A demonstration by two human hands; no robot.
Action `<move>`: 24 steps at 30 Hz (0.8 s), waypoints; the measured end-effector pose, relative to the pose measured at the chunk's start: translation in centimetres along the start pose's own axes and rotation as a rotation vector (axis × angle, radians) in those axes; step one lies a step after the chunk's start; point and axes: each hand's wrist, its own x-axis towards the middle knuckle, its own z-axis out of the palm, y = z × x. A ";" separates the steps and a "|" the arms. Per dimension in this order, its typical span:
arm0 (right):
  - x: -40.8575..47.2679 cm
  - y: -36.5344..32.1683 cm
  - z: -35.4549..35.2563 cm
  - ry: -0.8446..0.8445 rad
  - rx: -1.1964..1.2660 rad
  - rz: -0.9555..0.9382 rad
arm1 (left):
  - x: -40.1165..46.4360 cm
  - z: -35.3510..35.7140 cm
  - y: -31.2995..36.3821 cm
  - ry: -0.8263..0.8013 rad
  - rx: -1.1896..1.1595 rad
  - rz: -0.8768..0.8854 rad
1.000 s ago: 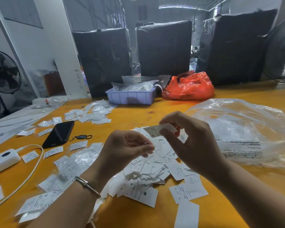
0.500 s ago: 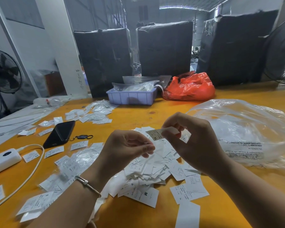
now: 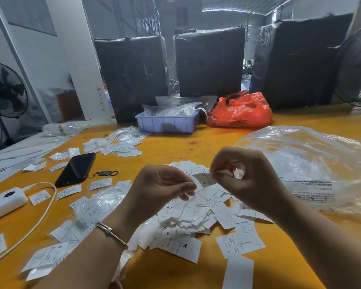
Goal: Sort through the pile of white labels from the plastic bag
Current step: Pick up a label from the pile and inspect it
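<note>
A pile of white labels (image 3: 198,217) with size letters lies on the yellow table (image 3: 171,149) just in front of me. Above it my right hand (image 3: 248,182) pinches one white label (image 3: 204,179) between thumb and forefinger. My left hand (image 3: 158,188) hovers over the pile's left side with curled fingers pinching a thin white strip. A big clear plastic bag (image 3: 313,163) lies crumpled to the right, touching the pile's edge.
Loose labels (image 3: 115,143) and small clear sleeves are scattered to the left. A black phone (image 3: 76,168) with a key tag, a white power bank (image 3: 3,202) with cable, a lilac tray (image 3: 167,122) and a red bag (image 3: 241,111) also lie on the table.
My right hand has turned and dropped slightly, tilting the pinched label down toward my left hand. My left hand stays in place over the pile.
</note>
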 end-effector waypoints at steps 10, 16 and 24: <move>0.1 0.6 -0.1 -0.059 0.020 0.096 | 0.0 -0.1 0.0 -0.013 -0.021 -0.056; 0.0 0.4 0.6 -0.123 -0.006 0.103 | 0.0 0.3 0.1 -0.044 -0.029 -0.054; -0.2 0.5 1.0 0.041 -0.033 0.125 | 0.1 0.4 -0.1 0.013 -0.052 -0.105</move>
